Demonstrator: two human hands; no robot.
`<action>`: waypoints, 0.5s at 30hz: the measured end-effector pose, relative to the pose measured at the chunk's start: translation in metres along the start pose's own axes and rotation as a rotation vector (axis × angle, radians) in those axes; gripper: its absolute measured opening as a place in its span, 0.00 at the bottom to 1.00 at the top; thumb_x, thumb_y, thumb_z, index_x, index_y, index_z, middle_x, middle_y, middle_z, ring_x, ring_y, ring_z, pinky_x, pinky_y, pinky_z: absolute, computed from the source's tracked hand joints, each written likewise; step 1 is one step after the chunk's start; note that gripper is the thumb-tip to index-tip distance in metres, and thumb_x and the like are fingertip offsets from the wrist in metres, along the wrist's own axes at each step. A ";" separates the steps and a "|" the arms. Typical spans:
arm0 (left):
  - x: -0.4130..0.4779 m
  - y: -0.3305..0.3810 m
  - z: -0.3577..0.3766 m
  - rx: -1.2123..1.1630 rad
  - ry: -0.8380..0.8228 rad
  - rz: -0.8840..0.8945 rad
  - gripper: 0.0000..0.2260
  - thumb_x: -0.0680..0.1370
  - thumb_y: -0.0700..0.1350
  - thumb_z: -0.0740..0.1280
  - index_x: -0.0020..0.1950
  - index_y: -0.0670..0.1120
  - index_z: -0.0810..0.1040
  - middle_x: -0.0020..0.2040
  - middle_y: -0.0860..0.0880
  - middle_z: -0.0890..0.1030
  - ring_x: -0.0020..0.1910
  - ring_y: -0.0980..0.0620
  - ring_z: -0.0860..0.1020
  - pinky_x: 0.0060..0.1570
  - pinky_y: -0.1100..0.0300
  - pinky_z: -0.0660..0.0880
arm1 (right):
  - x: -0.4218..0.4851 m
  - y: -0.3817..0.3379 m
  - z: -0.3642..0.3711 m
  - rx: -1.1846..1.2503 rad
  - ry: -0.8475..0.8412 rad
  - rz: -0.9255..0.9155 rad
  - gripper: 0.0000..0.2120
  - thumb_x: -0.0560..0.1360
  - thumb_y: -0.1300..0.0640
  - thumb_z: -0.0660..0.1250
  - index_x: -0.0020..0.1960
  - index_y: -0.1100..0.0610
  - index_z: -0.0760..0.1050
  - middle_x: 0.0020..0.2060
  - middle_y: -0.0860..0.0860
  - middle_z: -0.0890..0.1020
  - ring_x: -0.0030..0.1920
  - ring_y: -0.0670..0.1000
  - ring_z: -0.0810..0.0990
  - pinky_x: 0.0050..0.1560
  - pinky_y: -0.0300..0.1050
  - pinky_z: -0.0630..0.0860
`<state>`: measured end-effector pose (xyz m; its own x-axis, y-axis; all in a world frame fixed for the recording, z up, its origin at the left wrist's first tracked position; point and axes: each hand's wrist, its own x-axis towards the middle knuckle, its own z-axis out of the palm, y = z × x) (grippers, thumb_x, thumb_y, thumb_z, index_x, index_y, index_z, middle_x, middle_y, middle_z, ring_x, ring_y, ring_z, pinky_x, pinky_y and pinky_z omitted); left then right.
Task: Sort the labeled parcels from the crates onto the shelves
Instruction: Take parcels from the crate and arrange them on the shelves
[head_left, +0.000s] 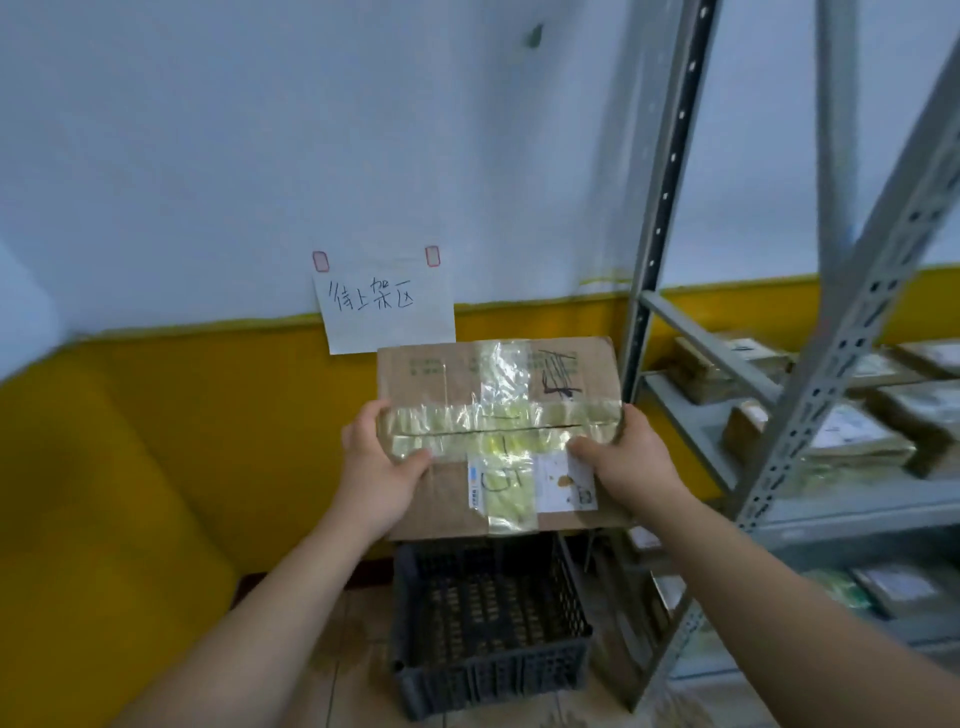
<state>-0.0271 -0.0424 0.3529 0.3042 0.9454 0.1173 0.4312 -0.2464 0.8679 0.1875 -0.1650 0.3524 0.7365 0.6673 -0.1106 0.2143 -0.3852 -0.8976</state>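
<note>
Both hands, left hand (376, 470) and right hand (631, 457), grip taped cardboard parcel (498, 415) above dark crate (488, 670); shelves (841, 499) right.

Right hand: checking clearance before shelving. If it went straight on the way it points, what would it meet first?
The right hand grips the cardboard parcel, which would travel with it. Beyond that, likely the paper sign on the wall, though depth is unclear.

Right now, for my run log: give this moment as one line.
left hand: grips parcel | right hand: grips parcel | parcel: held above crate | shelves: right, hold other parcels
</note>
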 end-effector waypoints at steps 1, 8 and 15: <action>-0.010 0.009 0.001 -0.005 0.046 0.005 0.29 0.75 0.42 0.72 0.72 0.50 0.62 0.69 0.45 0.63 0.64 0.47 0.68 0.60 0.56 0.66 | -0.006 0.002 -0.012 0.003 -0.049 -0.009 0.23 0.75 0.55 0.72 0.65 0.46 0.65 0.58 0.50 0.79 0.44 0.47 0.78 0.40 0.43 0.76; -0.070 0.041 0.000 0.129 0.010 0.033 0.44 0.76 0.44 0.71 0.79 0.59 0.43 0.74 0.45 0.59 0.71 0.46 0.64 0.69 0.51 0.61 | -0.049 0.019 -0.072 -0.088 -0.317 -0.021 0.46 0.74 0.57 0.74 0.77 0.39 0.46 0.55 0.49 0.80 0.49 0.53 0.82 0.57 0.58 0.79; -0.098 0.075 -0.015 0.022 -0.020 0.073 0.44 0.75 0.44 0.72 0.78 0.62 0.44 0.76 0.54 0.60 0.72 0.49 0.64 0.66 0.53 0.65 | -0.087 0.022 -0.095 -0.019 -0.063 -0.112 0.31 0.75 0.53 0.73 0.73 0.52 0.63 0.61 0.50 0.78 0.51 0.50 0.75 0.49 0.45 0.72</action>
<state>-0.0370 -0.1501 0.4139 0.3521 0.9204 0.1698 0.4258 -0.3191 0.8467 0.1892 -0.2921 0.3831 0.6657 0.7453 -0.0368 0.3056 -0.3174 -0.8977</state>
